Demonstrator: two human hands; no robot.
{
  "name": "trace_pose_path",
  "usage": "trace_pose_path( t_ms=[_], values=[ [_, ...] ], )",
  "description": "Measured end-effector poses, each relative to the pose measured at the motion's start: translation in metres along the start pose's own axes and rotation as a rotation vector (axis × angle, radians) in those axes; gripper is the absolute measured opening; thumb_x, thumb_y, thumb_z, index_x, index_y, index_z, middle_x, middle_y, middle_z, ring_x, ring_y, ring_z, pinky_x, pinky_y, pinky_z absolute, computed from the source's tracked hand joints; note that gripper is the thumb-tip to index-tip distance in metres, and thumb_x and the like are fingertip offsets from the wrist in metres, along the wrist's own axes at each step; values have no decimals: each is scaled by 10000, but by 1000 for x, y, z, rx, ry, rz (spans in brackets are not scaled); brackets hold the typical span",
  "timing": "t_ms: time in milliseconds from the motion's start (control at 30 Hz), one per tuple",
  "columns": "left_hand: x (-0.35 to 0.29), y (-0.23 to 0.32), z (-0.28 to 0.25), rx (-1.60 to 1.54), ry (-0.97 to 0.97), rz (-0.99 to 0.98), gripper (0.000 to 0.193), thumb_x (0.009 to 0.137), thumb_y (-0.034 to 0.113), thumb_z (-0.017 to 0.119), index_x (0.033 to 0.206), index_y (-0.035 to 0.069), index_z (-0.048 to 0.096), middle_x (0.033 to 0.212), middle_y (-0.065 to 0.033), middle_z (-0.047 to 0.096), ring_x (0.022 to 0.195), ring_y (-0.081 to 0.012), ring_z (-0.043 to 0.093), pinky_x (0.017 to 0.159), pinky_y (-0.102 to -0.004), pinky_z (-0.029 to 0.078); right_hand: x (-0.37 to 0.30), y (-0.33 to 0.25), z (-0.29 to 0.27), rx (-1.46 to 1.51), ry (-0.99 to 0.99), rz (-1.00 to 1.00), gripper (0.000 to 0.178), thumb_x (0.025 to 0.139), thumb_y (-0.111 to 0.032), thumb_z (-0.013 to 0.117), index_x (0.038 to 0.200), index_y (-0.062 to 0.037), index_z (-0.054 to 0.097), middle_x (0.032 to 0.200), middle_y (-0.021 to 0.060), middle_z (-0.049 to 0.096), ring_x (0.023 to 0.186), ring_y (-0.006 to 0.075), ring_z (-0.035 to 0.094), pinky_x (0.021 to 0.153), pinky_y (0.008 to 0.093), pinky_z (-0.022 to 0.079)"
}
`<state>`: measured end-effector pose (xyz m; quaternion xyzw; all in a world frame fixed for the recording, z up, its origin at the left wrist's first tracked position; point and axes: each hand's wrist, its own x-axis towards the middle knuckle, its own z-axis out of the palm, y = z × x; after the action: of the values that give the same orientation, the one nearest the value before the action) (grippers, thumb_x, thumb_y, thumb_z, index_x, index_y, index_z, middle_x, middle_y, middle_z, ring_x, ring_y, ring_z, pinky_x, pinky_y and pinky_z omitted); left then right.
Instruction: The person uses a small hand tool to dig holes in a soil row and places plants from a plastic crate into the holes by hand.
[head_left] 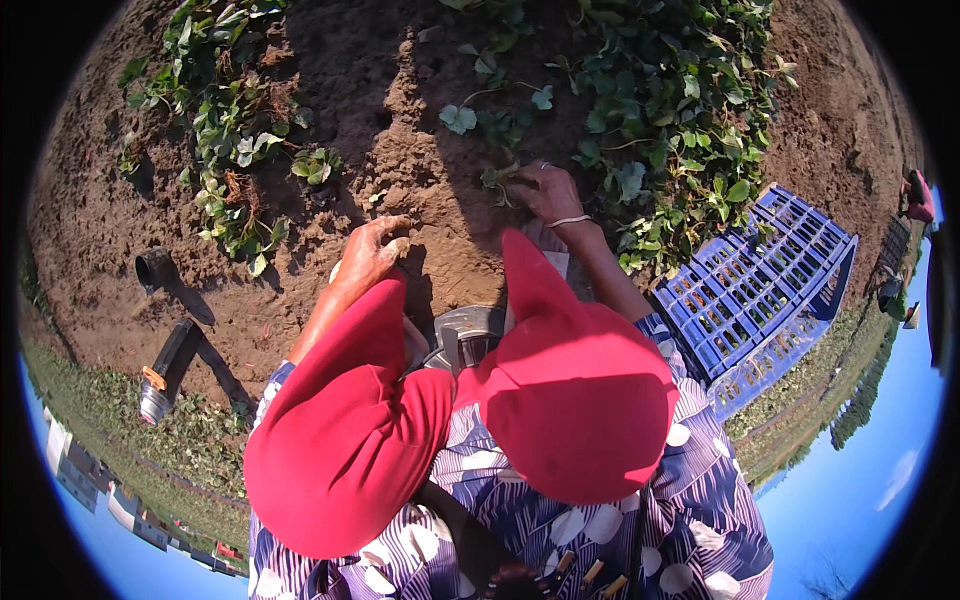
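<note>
My right hand (548,192), with a pale band at the wrist, pinches a small leafy seedling (499,182) just above the soil. To its left, my left hand (375,248) rests low over the dug soil (450,255), fingers bent and a little apart, and I see nothing between them. Soil clings to its fingertips. Between and below the hands sits a dark round container (470,330), partly covered by red cloth (575,400) that spreads over my lap area.
Leafy plants grow in a row at the right (670,110) and another at the left (225,120). A blue slatted crate (755,280) lies by my right arm. Left of me are a black cup-like pot (155,268) and a dark bottle (172,368) with an orange part.
</note>
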<state>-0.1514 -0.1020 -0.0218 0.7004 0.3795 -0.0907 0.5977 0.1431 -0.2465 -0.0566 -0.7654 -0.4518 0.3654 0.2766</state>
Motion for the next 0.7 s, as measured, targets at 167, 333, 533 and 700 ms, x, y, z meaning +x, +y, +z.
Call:
trace_pose_path(
  t_ms=[167, 333, 533, 700],
  values=[
    [1, 9, -2, 23, -16, 13, 333, 820, 154, 613, 1124, 20, 625, 1151, -191, 614, 1086, -319, 580, 950, -370, 427, 2, -15, 12, -157, 122, 157, 199, 736, -225, 656, 861, -71, 679, 826, 157, 633, 812, 348, 617, 701, 427, 487],
    [3, -2, -2, 4, 29, 22, 324, 816, 124, 610, 1121, 17, 623, 1128, -193, 624, 1095, -317, 578, 951, -360, 426, 2, -8, 10, -222, 90, 192, 182, 732, -206, 653, 867, -89, 683, 852, 138, 642, 818, 340, 618, 726, 434, 498],
    [1, 16, 2, 53, 47, 68, 328, 807, 119, 618, 1113, 1, 620, 1087, -190, 636, 1038, -322, 603, 922, -363, 442, 8, -13, 4, -485, 82, 185, 279, 699, -110, 669, 970, -76, 616, 1003, 135, 592, 909, 344, 598, 763, 459, 493],
    [6, -6, 9, -6, 32, 49, 348, 804, 127, 626, 1121, -15, 608, 1077, -204, 634, 1025, -330, 605, 909, -365, 447, 18, -11, 12, -540, 61, 259, 355, 671, -37, 652, 1009, -74, 553, 1058, 138, 559, 939, 344, 588, 774, 471, 475]
  ],
)
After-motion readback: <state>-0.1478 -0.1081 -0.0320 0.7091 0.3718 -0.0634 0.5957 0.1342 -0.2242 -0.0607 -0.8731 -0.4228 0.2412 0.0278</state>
